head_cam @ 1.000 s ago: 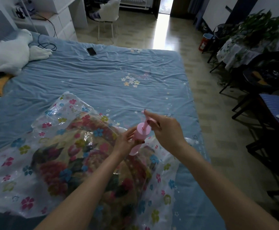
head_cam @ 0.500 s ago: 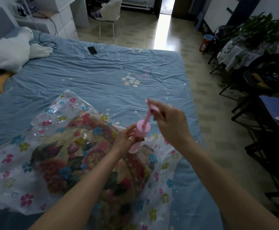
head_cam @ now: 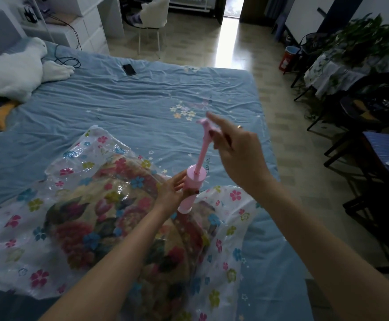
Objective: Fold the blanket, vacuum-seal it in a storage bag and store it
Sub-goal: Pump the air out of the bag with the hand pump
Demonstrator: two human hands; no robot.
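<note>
A folded floral blanket lies inside a clear storage bag printed with small flowers, on the blue bed. A pink hand pump stands tilted on the bag, its base pressed onto the bag's top. My left hand grips the pump's cylinder. My right hand holds the pump's handle, with the rod pulled far out of the cylinder and the index finger stretched forward.
A white goose plush, a black cable and a phone lie at the bed's far side. White drawers and a chair stand beyond. Dark chairs, plants and a red bin line the right.
My right hand has pulled the pump handle up and away, drawing the rod out of the cylinder. My left hand stays on the cylinder.
</note>
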